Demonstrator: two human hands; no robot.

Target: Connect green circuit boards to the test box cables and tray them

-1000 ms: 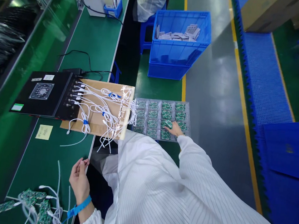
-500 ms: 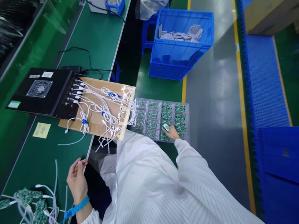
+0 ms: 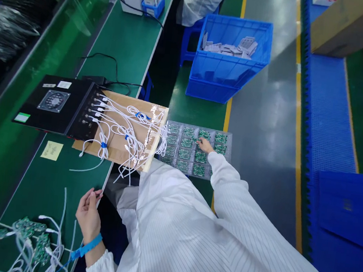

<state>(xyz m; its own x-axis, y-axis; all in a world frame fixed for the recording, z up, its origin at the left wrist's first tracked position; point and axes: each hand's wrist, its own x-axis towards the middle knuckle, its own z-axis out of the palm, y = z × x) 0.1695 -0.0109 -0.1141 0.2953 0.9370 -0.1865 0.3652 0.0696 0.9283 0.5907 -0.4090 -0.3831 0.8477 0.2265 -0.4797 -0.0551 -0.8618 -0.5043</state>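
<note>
My right hand reaches over a clear plastic tray divided into compartments with green circuit boards. Its fingers pinch one small circuit board just above the tray. Beside the workbench edge is my left hand, palm turned inward, fingers curled towards the thumb, with nothing visible in them. A blue wrist strap circles that wrist. At the bench's near end lies a tangle of white cables with several circuit boards among them.
A black box with a fan stands on the green bench, white cables plugged into it and coiled on cardboard. A yellow note lies nearby. Beyond the tray stand blue crates with pale parts. A seated person is further along.
My right hand, with the circuit board, has moved away from me across the tray to compartments farther up. My left hand stays near the bench edge in much the same pose. The view has shifted slightly.
</note>
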